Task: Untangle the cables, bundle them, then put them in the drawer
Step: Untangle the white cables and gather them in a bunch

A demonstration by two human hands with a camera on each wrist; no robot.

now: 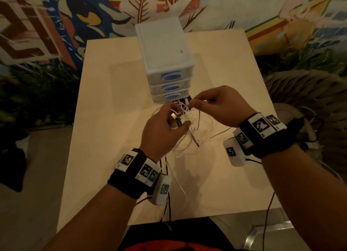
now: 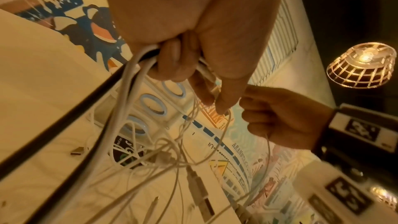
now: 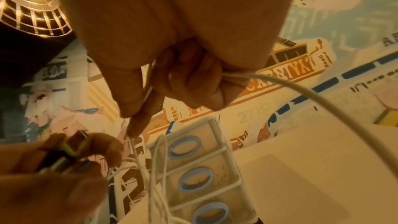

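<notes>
White, thin and limp, the cables (image 1: 185, 130) hang in a loose snarl between both hands above the pale, smooth bench (image 1: 105, 119), with several loops drooping down onto its surface. Among the round white cords runs at least one thicker black one (image 2: 53, 125), and flat metal plugs (image 2: 201, 193) dangle at the ends of some strands. The left hand (image 1: 163, 130) is curled around a gathered clump of the cords, its fingers (image 2: 172, 60) folded over them in the left wrist view, and it also holds some rectangular metal-tipped connectors (image 1: 174, 120) against the thumb. The right hand (image 1: 219, 108) pinches a single white strand (image 3: 301, 89) between thumb and forefinger, the other fingers tucked in, and that strand arcs away in a smooth curve. Just behind the hands, touching the tangle's far edge as far as the head view shows, stands a small drawer unit (image 1: 165, 49): a boxy white plastic frame with a matte flat top and three stacked translucent drawers, each with an oval pale-blue ring pull (image 1: 171, 76). All three drawers look pushed in. A small dark object (image 1: 185, 100) with a printed face lies at the foot of the unit under the cords. Black fabric bands carrying white blocks with square black-and-white markers (image 1: 261, 126) wrap both wrists. A woven, cage-like lampshade (image 2: 364, 67) glows overhead, and a painted mural (image 1: 56, 21) covers the wall.
</notes>
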